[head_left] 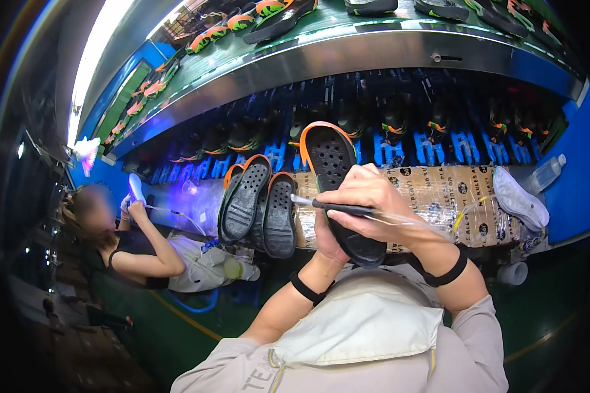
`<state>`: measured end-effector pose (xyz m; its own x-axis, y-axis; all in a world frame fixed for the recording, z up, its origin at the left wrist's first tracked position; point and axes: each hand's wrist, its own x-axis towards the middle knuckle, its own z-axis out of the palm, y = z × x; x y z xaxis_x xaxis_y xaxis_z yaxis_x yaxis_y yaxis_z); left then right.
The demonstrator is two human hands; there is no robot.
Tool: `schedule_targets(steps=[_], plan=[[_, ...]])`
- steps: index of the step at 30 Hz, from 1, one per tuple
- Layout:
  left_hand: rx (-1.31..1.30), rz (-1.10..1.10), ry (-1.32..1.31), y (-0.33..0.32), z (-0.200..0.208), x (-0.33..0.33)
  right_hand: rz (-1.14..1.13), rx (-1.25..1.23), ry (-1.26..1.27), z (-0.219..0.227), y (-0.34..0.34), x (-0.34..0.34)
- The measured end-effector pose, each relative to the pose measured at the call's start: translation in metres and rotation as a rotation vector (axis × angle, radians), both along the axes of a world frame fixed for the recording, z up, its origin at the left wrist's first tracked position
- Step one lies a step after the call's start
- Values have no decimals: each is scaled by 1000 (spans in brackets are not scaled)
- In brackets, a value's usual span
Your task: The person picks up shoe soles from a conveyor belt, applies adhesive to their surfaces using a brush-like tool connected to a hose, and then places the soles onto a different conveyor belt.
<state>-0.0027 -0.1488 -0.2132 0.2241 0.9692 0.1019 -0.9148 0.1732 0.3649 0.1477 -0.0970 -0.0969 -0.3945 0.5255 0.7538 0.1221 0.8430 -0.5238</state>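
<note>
My left hand supports a black shoe sole with an orange and green rim, its holed inner side facing up. Most of the left fingers are hidden under the sole. In my right hand is a brush with a dark handle and pale tip, gripped like a pen. The brush lies across the sole, its tip pointing left past the edge; a clear tube trails from the handle's rear. Just left of it, two more black soles rest on the bench.
Brown printed cardboard covers the bench. At its right end are a white sole-shaped piece and a clear bottle. Ahead, a metal-edged conveyor carries shoe parts, with more on blue racks beneath. A co-worker sits at left.
</note>
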Motion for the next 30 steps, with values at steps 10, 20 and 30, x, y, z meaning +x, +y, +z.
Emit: schedule_targets(steps=[10, 20, 30], plan=[[160, 155, 301, 0, 25, 0, 70, 59, 6, -3, -6, 1], [-56, 127, 75, 13, 14, -23, 110, 23, -108, 12, -17, 13], [98, -5, -5, 28, 36, -28, -14, 40, -243, 19, -22, 22]])
